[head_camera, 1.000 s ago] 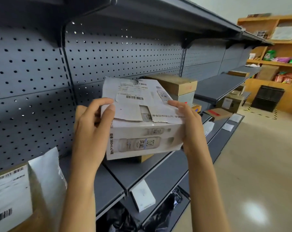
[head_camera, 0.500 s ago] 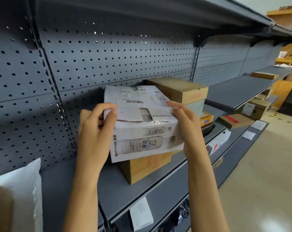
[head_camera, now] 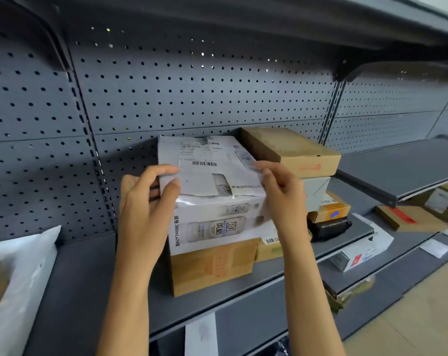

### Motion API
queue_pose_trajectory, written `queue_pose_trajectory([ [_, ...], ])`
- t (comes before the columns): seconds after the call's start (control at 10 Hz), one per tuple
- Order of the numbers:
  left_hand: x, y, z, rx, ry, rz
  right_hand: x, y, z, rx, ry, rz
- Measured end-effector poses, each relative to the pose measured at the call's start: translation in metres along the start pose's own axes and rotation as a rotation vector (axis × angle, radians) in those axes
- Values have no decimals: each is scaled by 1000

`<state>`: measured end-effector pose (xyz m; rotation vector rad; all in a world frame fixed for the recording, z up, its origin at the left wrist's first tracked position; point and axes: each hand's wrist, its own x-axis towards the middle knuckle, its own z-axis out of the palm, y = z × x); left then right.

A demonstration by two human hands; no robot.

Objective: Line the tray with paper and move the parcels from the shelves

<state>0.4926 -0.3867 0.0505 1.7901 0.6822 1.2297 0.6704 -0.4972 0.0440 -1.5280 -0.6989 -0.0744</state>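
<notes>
Left hand point(head_camera: 145, 211): gripping left side of white printed cardboard parcel point(head_camera: 215, 194).
Right hand point(head_camera: 282, 199): pinching its right top edge.
Beneath hands: parcel sitting on brown carton point(head_camera: 212, 268).

We see the printed carton point(head_camera: 212, 201) stacked on a cardboard box point(head_camera: 212, 268) on the shelf point(head_camera: 94, 291), other parcels point(head_camera: 292, 152) stacked to its right.

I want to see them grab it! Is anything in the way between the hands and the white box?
Nothing visible is. The left hand and right hand already grip the sides of the white box, which sits on a brown box on the shelf.
</notes>
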Motion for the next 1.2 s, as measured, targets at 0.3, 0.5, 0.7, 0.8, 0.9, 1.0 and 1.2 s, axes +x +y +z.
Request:
queue_pose_trajectory([
  [0.3,-22,8,9,-1,-8,-38,3,8,9,-29,93,-107],
  [0.5,-38,4,5,-188,-123,-95,-8,11,8,-31,101,-195],
  [0.7,-48,6,-10,-241,-185,-103,-10,16,11,-130,131,-244],
  [0.8,-55,4,-27,-173,-210,-117,-17,14,15,-179,185,-232],
  [0.9,-64,4,-48,-122,-247,-126,-31,-2,23,-250,231,-237],
  [1.0,-71,7,-74,-58,-236,-97,-50,-25,42,-181,194,-299],
  [1.2,-81,13,-139,-36,7,-43,-98,-76,91,63,-46,-372],
])
